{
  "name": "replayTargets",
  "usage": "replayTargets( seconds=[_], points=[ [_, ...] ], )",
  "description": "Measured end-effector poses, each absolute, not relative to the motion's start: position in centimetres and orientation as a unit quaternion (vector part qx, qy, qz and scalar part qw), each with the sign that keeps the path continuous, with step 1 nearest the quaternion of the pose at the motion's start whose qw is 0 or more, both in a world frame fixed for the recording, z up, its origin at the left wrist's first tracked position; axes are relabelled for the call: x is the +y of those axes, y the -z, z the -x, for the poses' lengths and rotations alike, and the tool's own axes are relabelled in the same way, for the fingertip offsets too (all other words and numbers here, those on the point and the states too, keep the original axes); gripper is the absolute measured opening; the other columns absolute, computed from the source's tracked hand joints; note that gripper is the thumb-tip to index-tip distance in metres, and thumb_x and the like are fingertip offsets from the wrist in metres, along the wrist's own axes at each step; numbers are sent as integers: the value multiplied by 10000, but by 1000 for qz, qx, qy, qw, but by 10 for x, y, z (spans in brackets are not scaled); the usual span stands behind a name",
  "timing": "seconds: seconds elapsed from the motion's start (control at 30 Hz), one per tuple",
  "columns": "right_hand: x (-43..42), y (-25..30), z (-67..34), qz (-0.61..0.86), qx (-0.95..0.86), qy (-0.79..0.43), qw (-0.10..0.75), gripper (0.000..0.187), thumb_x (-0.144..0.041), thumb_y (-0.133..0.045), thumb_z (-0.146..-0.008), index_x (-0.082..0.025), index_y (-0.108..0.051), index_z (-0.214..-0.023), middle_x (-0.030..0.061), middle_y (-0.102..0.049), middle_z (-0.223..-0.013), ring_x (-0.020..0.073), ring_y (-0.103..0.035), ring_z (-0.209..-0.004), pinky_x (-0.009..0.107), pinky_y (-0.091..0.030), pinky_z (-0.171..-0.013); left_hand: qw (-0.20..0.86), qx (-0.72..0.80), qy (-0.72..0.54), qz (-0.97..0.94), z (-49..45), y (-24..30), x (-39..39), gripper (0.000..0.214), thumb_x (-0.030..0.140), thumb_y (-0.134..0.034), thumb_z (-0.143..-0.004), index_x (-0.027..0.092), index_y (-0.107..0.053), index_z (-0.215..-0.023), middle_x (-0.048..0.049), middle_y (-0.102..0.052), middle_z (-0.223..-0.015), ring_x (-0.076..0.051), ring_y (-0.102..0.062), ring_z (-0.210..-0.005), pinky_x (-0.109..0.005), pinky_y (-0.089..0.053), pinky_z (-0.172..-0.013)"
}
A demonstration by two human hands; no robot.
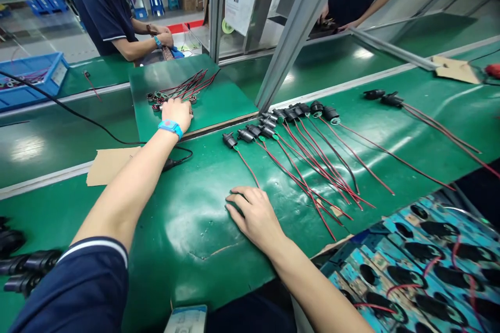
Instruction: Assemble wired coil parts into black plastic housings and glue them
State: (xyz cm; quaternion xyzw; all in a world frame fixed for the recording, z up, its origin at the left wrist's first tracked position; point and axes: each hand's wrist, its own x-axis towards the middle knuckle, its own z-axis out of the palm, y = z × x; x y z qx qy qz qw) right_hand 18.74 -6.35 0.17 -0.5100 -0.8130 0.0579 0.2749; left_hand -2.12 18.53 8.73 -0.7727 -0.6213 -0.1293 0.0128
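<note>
My left hand (177,112), with a blue wristband, reaches forward onto a raised green board (219,101) and closes over small ring-shaped parts with red and black wires (183,88); what its fingers grip is hidden. My right hand (253,214) lies flat, fingers apart, on the green work surface (187,229), holding nothing. Just beyond it lies a row of several black sockets with red and black leads (281,122).
A person in a dark shirt (105,5) works at the far left; another person's arm (367,8) shows at the top right. A blue bin (31,75), cardboard (109,164), a black cable (78,114), a metal post (300,26) and a tray of black parts (422,255) surround me.
</note>
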Motion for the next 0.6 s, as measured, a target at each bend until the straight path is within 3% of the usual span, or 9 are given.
replayTargets(
  seconds=[0.1, 0.2, 0.3, 0.47, 0.53, 0.6],
  points=[
    [-63, -2, -189, 501, -816, -71, 280, 124, -240, -601, -965, -206, -708, -1019, 104, -728, -1097, 252, -665, -1018, 421, -497, -901, -21, -589, 139, 796, 38, -90, 134, 135, 241, -594, -892, 162, -670, -972, -122, -714, -1021, -292, -642, -1011, -427, -477, -939],
    [-65, -8, -182, 475, -829, -85, 284, 163, -257, -602, -968, -204, -704, -1083, 115, -715, -1142, 265, -654, -1058, 433, -498, -918, -69, -560, 184, 805, 65, -87, 64, 80, 260, -592, -897, 192, -624, -923, -50, -708, -951, -207, -659, -889, -333, -523, -854],
    [-62, -24, -162, 420, -850, -84, 308, 243, -251, -613, -961, -184, -671, -1187, 134, -688, -1225, 282, -628, -1134, 450, -496, -958, -223, -509, 297, 777, 91, -78, -9, 66, 251, -623, -877, 192, -599, -894, -37, -688, -914, -184, -657, -849, -324, -552, -819],
    [-40, -47, -107, 303, -893, -99, 319, 396, -139, -587, -944, -163, -585, -1339, 132, -624, -1391, 307, -511, -1358, 527, -364, -1151, -381, -527, 377, 660, 113, -64, -96, 371, 145, -694, -830, 223, -482, -1124, -42, -694, -1053, -148, -686, -922, -280, -567, -822],
    [-32, -47, -89, 267, -905, -149, 297, 381, -149, -608, -935, -174, -586, -1314, 116, -675, -1318, 301, -551, -1325, 567, -323, -1175, -412, -525, 402, 627, 116, -61, -113, 406, 124, -704, -828, 232, -446, -1122, -43, -696, -1073, -130, -689, -915, -254, -566, -801],
    [-27, -43, -80, 243, -903, -211, 285, 324, -160, -644, -921, -182, -599, -1241, 82, -743, -1118, 264, -664, -1136, 569, -359, -1150, -431, -518, 424, 605, 120, -59, -121, 388, 119, -710, -833, 229, -443, -1091, -47, -699, -1075, -112, -685, -882, -237, -564, -783]
  ],
)
